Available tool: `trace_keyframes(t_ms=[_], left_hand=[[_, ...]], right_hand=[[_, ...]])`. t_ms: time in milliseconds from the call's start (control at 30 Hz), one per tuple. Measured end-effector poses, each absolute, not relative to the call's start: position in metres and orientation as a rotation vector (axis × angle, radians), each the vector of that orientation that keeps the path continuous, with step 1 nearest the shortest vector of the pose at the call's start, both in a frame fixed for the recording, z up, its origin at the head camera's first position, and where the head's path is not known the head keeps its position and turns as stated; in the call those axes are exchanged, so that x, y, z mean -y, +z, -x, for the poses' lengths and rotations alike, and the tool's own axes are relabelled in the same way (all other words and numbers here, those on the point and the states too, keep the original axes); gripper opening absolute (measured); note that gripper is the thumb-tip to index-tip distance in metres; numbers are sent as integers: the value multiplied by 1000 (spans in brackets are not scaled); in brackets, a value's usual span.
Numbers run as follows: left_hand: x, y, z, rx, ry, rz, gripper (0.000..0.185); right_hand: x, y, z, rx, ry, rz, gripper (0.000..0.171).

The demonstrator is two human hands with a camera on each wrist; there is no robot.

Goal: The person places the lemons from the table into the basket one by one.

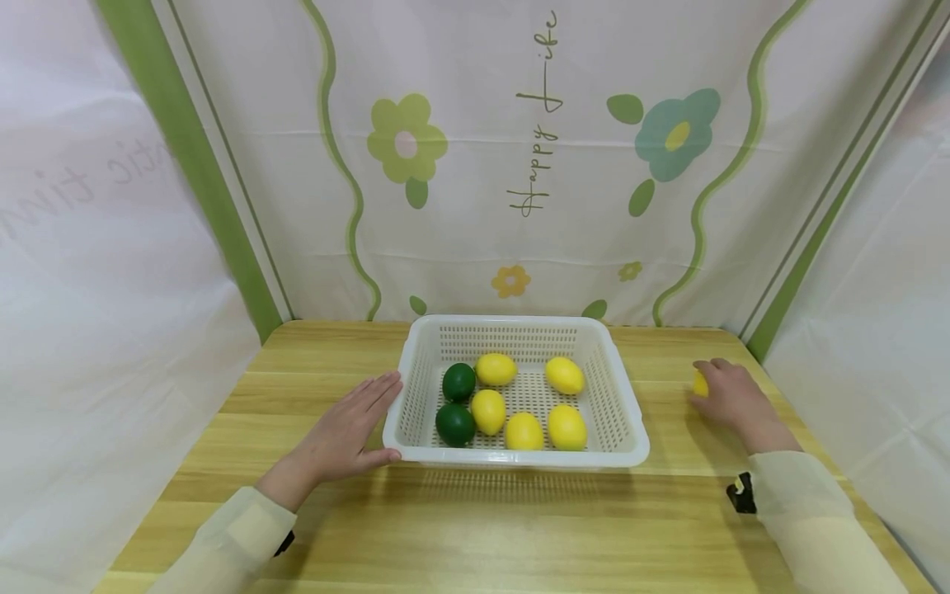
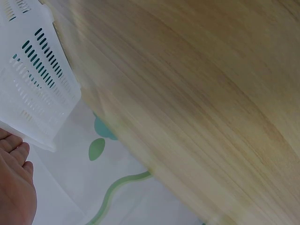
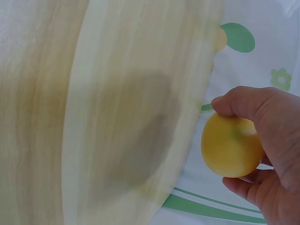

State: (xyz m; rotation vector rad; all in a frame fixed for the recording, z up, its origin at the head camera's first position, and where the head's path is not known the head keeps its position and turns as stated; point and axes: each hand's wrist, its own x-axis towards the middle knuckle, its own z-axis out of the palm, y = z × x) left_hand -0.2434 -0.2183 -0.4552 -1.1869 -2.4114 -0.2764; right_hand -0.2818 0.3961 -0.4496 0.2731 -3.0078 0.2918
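A white slotted plastic basket (image 1: 519, 456) stands on the table. Inside lie several yellow lemons (image 1: 567, 427) and two dark green oval fruits (image 1: 455, 424). My left hand (image 1: 349, 429) rests against the basket's left side, fingers straight along the rim and thumb at the front corner. In the left wrist view, its fingertips show beside the basket (image 2: 42, 70). Off to the right of the basket, my right hand (image 1: 738, 404) grips another lemon (image 3: 229, 147) between thumb and fingers. The head view shows just a sliver of that lemon, as the hand covers most of it.
The wooden table (image 1: 490, 536) reaches back to a white curtain (image 1: 460, 239) printed with flowers and green lines. White sheets hang at the left (image 1: 111, 289) and right (image 1: 876, 330) sides, close to the table's edges.
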Motion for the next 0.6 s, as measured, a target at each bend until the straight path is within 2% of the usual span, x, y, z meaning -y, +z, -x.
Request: trace_keyframes(t_ms=[600], left_hand=[[218, -454, 243, 2419, -282, 1186, 95]], right_hand=[[-366, -427, 279, 2911, 139, -396, 58]])
